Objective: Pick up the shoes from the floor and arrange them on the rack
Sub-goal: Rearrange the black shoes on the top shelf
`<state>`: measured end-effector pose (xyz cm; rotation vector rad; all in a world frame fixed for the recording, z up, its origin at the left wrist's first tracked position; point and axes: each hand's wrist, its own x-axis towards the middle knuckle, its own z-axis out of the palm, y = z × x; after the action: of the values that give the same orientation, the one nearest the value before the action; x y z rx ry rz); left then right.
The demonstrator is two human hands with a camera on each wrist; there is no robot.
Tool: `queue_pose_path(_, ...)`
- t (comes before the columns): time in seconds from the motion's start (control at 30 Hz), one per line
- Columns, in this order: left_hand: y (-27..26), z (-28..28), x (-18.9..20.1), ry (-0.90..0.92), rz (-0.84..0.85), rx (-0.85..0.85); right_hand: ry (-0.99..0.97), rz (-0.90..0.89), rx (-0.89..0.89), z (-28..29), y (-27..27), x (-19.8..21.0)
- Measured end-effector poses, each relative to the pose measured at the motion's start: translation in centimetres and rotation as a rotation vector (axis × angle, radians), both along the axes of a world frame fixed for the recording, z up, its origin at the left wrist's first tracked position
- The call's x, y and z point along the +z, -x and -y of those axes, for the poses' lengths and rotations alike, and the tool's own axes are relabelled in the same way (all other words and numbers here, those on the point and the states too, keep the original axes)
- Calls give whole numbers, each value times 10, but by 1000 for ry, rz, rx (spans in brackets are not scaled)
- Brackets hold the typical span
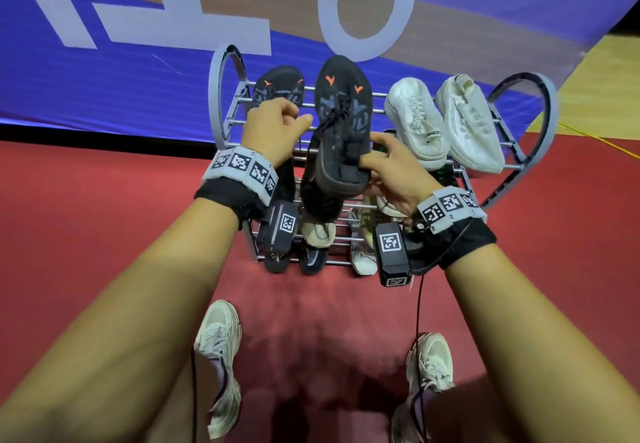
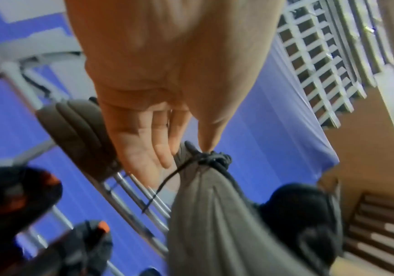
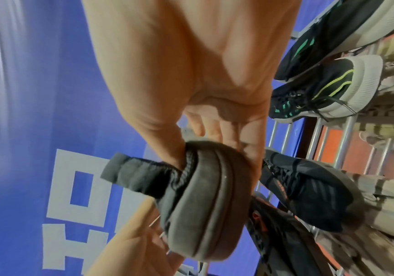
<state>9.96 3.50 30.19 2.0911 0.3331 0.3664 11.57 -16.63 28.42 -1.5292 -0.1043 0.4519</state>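
Head view, looking down on a metal shoe rack [image 1: 519, 167] that stands on a red floor [image 1: 104, 234] before a blue banner [image 1: 104, 78] with pale lettering.

The right hand [image 1: 391, 168] holds a black shoe [image 1: 343, 123] by its heel: in the right wrist view the thumb is tucked inside the collar and the other fingers [image 3: 215, 130] wrap the back of the grey sole, so this grip is clamped on the shoe [image 3: 203, 196]. The shoe points toward 12 o'clock, toe over the top tier and heel raised above the front rails; orange marks show near the toe.

The left hand [image 1: 273, 130], at 9 o'clock of the held shoe, has its fingers curled with the thumb tip at the shoe's lacing. In the left wrist view the thumb tip [image 2: 206, 145] meets the knotted black lace [image 2: 215, 160], while the other fingers [image 2: 144, 149] lie fairly straight beside it; whether this grip pinches the lace cannot be told.

On the top tier a second black shoe [image 1: 277, 87] lies at 10 o'clock of the held one, partly behind the left hand. Two white shoes [image 1: 446, 120] lie side by side at 3 o'clock, toes toward the front. Lower tiers carry further shoes [image 1: 318, 234], mostly hidden by the wrists.

At 6 o'clock the person's own pale sneakers [image 1: 221, 363] stand on the floor.
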Motion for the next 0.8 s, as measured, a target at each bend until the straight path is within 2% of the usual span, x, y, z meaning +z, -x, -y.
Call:
queue_pose_path(0.1, 3, -6, 1, -388, 58, 92, 15, -8, -58, -6, -16, -1)
queue_pose_path(0.2, 3, -8, 1, -586, 65, 119, 41, -3, -80, -15, -31, -3)
queue_pose_path(0.27, 0, -12, -5, -578, -54, 100, 47, -12, -80, -22, -38, -3)
queue_pose_path(0.33, -3, -17, -12, -489, -165, 61, 32, -26, -87, -29, -43, -2)
queue_pose_path(0.47, -7, -18, -21, -439, -232, 21, 47, -26, -126, -42, -54, -7)
queue_pose_path(0.53, -8, -18, -22, -460, -231, 37, 252, 113, -146, -45, -60, -11)
queue_pose_path(0.63, -10, -19, -25, -452, -235, 46, 811, 438, -131, -41, -61, -14)
queue_pose_path(0.67, -10, -19, -26, -452, -238, 47, 892, 508, -148, -39, -62, -15)
queue_pose_path(0.7, -10, -19, -26, -451, -241, 50, 887, 532, -160, -38, -62, -16)
queue_pose_path(0.8, -8, -18, -26, -439, -255, 56, 630, 446, -91, -41, -59, -19)
